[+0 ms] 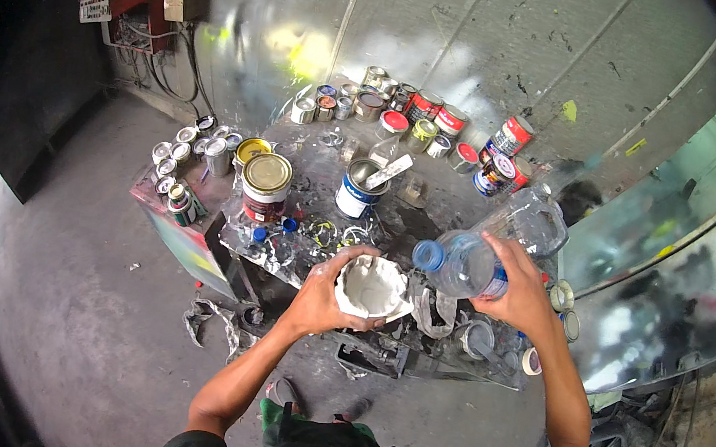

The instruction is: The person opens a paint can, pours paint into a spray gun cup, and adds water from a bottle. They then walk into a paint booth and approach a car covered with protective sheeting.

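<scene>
My left hand (324, 294) is wrapped round a white paint-crusted cup (371, 288), its rough open mouth facing up. My right hand (519, 284) grips a clear plastic bottle (465, 265). That bottle lies tilted on its side, its blue-ringed neck pointing left, just above and right of the cup and apart from it. Whether a cap covers the mouth I cannot tell. Beyond the cup, on the paint-stained table, stands an open paint can (361, 191) with a whitish flat stirrer (390, 171) across its rim. Two blue bottle caps (290, 225) lie to its left.
A large closed tin (266, 186) stands on the table's left part. Several cans (425, 108) line the back by the wall. A large clear jug (535, 223) is beyond my right hand. A small strainer-like cup (478, 339) and a tape roll (532, 360) sit near the front right edge.
</scene>
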A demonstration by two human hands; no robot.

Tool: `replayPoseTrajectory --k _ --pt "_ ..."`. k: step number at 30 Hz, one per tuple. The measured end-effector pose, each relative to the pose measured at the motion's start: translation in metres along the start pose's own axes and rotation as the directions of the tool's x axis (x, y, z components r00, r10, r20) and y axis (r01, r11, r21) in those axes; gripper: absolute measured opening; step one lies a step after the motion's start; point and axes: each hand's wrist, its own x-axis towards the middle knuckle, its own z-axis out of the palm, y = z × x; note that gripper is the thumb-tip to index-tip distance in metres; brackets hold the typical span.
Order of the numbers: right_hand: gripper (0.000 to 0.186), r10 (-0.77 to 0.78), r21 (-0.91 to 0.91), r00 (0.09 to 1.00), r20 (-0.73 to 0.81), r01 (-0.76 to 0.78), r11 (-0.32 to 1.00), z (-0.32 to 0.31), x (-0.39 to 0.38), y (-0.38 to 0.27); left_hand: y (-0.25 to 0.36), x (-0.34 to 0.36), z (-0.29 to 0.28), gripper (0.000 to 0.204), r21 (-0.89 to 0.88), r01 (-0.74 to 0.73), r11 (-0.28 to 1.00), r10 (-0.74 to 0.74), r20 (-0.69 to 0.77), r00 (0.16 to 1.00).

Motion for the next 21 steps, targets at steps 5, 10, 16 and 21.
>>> replayPoseTrajectory --k 5,10,16,21 --pt "0.093 -0.019 -0.193 0.996 0.091 0.036 0.981 -0.008 -0.008 0.001 0.000 0.005 0.007 0.084 -0.046 0.010 0.999 -0.008 0.043 0.999" --pt "0.096 -0.018 -0.253 0.990 0.137 0.053 0.966 -0.013 -0.011 0.003 -0.004 0.008 0.014 0.084 -0.063 0.022 0.998 -0.019 0.048 0.999" --pt "0.096 -0.019 -0.332 0.986 0.165 0.073 0.940 -0.015 -0.011 0.007 -0.010 0.012 0.021 0.083 -0.119 0.000 0.993 0.008 0.070 0.997" --pt "0.097 -0.021 -0.361 0.983 0.181 0.086 0.929 -0.017 -0.009 0.007 -0.011 0.014 0.021 0.083 -0.126 0.007 0.992 0.003 0.079 0.997"
